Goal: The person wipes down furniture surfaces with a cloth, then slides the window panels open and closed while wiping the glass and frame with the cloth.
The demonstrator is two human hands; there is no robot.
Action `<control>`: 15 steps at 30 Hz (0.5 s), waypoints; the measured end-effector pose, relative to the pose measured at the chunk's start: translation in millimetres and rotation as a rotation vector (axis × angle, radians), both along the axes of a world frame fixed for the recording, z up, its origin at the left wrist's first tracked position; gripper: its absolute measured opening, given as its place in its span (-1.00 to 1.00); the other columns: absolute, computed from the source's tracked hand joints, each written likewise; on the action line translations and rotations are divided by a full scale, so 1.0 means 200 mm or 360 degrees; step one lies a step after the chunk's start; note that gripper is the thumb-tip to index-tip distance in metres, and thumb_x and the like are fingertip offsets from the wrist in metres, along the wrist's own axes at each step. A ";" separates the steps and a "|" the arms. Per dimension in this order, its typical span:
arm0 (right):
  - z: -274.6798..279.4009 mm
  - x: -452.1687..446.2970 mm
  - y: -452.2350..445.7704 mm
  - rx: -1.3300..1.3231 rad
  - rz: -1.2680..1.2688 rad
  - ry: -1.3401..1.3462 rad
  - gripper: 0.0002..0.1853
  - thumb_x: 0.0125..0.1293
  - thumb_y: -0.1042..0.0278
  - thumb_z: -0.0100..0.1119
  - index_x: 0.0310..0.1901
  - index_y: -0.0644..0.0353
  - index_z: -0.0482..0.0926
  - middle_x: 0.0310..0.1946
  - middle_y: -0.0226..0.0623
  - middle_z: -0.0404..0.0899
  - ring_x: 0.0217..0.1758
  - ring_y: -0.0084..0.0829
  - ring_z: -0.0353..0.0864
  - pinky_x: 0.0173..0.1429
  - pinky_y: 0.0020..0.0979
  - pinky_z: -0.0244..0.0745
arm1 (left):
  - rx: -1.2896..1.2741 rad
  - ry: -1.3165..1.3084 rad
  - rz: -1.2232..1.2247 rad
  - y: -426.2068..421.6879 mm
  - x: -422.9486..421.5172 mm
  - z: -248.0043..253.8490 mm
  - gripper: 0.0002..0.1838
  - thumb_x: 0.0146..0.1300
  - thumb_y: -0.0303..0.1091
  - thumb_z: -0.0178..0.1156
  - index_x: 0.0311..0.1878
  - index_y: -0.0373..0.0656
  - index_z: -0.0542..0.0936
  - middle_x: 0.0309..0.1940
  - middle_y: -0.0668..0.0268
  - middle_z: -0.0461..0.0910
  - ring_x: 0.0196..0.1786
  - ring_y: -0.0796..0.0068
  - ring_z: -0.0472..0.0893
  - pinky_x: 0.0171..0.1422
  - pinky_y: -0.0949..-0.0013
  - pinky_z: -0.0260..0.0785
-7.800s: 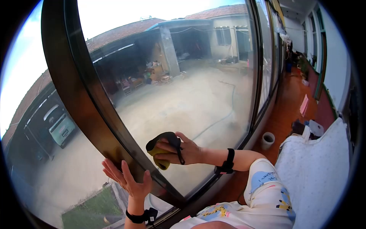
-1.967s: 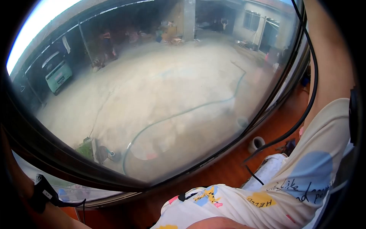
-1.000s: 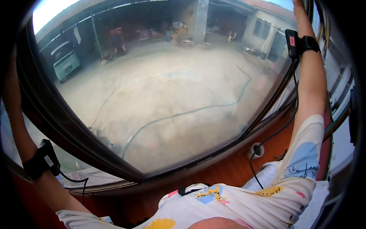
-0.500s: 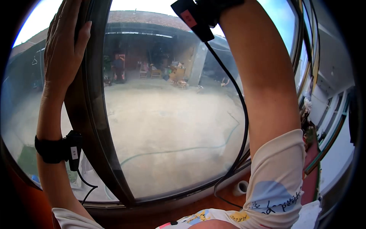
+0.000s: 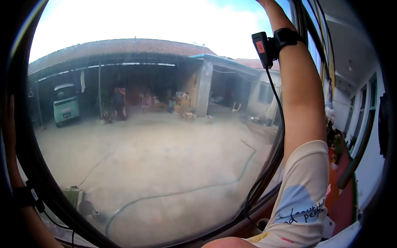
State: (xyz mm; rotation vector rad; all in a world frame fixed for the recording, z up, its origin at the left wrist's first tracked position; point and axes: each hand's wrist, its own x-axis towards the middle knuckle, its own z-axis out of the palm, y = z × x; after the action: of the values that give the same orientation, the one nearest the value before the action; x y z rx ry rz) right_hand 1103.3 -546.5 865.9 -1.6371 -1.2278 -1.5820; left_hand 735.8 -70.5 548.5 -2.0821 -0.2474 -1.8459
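My left hand [image 5: 8, 124] shows dimly at the far left edge, upright beside the dark window frame [image 5: 31, 153]. Its fingers look stretched out, with nothing visible in them; the shadow hides whether the palm touches the frame. My right forearm [image 5: 304, 91] reaches up across the right part of the window, and the hand itself lies past the top edge. Between the arms is a hazy, smeared glass pane [image 5: 165, 161]. Each forearm wears a black strap with a small device, the right device [image 5: 263, 49] trailing a black cable [image 5: 278, 95].
Through the glass appear a courtyard with a green hose [image 5: 182, 193], a roofed shed [image 5: 124, 47] and a pale green vehicle [image 5: 65, 105]. On the right, a white wall [image 5: 368, 186] with windows runs back. A sill with a round object [image 5: 262, 224] lies below.
The view has swung left and up over the window. My left hand now sits at the far left edge, and more of my right forearm shows. The vehicle has come into sight.
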 end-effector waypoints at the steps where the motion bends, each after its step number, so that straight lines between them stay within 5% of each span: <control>1: 0.03 0.12 -0.15 0.0000 -0.0029 0.0008 -0.56 0.49 -0.14 -0.11 0.08 0.06 0.44 -0.36 -0.48 0.42 -0.23 -0.56 0.41 0.07 -0.31 0.35 | 0.0001 -0.0004 0.0014 -0.02 0.01 0.00 -0.26 0.50 -0.10 -0.18 0.49 -0.45 -0.12 0.53 -0.17 -0.20 0.58 -0.01 -0.14 0.62 0.14 -0.28; 3: 0.11 0.46 -0.44 0.0491 -0.0333 -0.0133 -0.28 0.40 -0.37 -0.19 0.35 0.04 0.22 -0.10 -0.30 0.50 0.01 -0.41 0.52 0.22 -0.19 0.38 | -0.0155 -0.0098 -0.0012 -0.01 0.02 0.00 -0.27 0.50 -0.09 -0.20 0.50 -0.41 -0.12 0.53 -0.13 -0.18 0.58 0.02 -0.14 0.62 0.16 -0.30; 5: 0.08 0.55 -0.64 0.0329 -0.0230 0.0179 -0.14 0.35 -0.49 -0.31 0.46 0.00 0.05 0.14 -0.14 0.46 0.28 -0.23 0.42 0.38 -0.03 0.26 | -0.0198 -0.0113 -0.0049 -0.08 0.06 0.01 -0.25 0.50 -0.07 -0.20 0.50 -0.43 -0.13 0.53 -0.14 -0.20 0.58 0.03 -0.16 0.62 0.17 -0.35; 7: 0.11 0.70 -0.82 0.0345 -0.0350 0.0208 -0.22 0.39 -0.38 -0.26 0.48 -0.06 0.05 0.25 -0.13 0.36 0.37 -0.20 0.31 0.41 -0.07 0.19 | -0.0323 -0.0208 -0.0043 -0.09 0.07 0.02 -0.25 0.50 -0.05 -0.20 0.49 -0.44 -0.14 0.53 -0.15 -0.22 0.59 0.03 -0.18 0.62 0.18 -0.36; 11: 0.45 1.53 -1.48 0.0167 -0.0726 -0.0593 -0.44 0.50 -0.04 -0.11 0.49 -0.32 0.11 0.50 -0.19 0.06 0.55 -0.14 0.02 0.56 -0.25 -0.10 | -0.0239 -0.0232 -0.0016 -0.04 0.08 0.02 -0.24 0.50 -0.04 -0.20 0.48 -0.46 -0.12 0.53 -0.17 -0.20 0.58 0.01 -0.15 0.62 0.17 -0.33; 13: 0.21 1.49 -1.51 0.0163 -0.0766 -0.0664 -0.52 0.55 0.07 -0.22 0.45 -0.52 0.14 0.50 -0.15 0.06 0.56 -0.15 0.01 0.56 -0.23 -0.09 | -0.0162 -0.0244 0.0006 0.01 0.07 0.01 -0.26 0.51 -0.06 -0.20 0.47 -0.48 -0.08 0.51 -0.20 -0.15 0.57 -0.02 -0.09 0.62 0.16 -0.28; 15: -0.04 1.34 -1.44 0.0149 -0.0803 -0.0659 -0.53 0.54 0.03 -0.21 0.44 -0.33 0.15 0.43 -0.15 0.13 0.51 -0.19 0.10 0.53 -0.27 -0.02 | -0.0159 -0.0284 -0.0020 0.00 0.07 0.00 -0.26 0.49 -0.05 -0.18 0.47 -0.47 -0.06 0.50 -0.22 -0.12 0.55 -0.07 -0.07 0.61 0.14 -0.22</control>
State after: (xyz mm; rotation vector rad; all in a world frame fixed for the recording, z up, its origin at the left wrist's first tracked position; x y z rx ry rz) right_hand 1371.5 -834.0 857.6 -1.6971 -0.9443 -2.3444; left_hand 749.9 -70.9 548.5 -1.9868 -0.3795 -2.0686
